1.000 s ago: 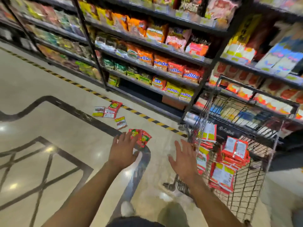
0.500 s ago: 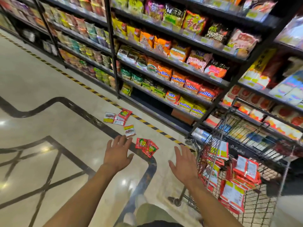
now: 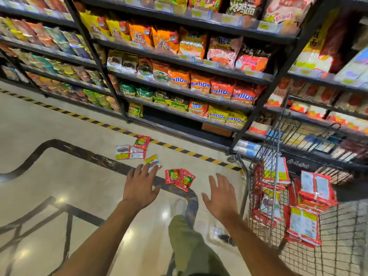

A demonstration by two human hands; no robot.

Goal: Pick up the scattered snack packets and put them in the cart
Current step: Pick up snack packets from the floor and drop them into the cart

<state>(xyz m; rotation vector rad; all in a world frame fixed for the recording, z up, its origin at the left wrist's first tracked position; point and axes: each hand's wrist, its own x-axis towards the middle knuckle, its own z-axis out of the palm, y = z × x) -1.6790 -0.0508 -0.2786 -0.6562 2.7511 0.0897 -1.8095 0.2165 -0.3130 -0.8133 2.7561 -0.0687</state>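
Dark metal store shelving (image 3: 191, 62) fills the upper part of the view, its tiers packed with bags of noodles and snacks in orange, yellow, green and red. Below it runs a glossy beige floor (image 3: 59, 176) with dark curved inlay bands and a yellow-and-black hazard stripe (image 3: 179, 149) along the foot of the shelving. At the right stands a wire shopping cart (image 3: 338, 236), already holding many red-and-white snack packets (image 3: 310, 188) stacked against its mesh walls.

Both bare arms reach forward over the floor. The left hand (image 3: 140, 186) is palm down with fingers spread wide, gripping nothing; its fingertips overlap in view a single packet with a yellow top (image 3: 154, 161), though whether they touch it cannot be told. The right hand (image 3: 221, 194) is likewise spread open and empty, hovering near the cart's front corner. A leg in olive trousers (image 3: 189, 242) shows between the arms.

Between the two hands lies a pair of red packets (image 3: 180, 178), overlapping each other on the dark inlay. Farther off, beside the hazard stripe, three more packets (image 3: 132, 149) lie clustered and touching.
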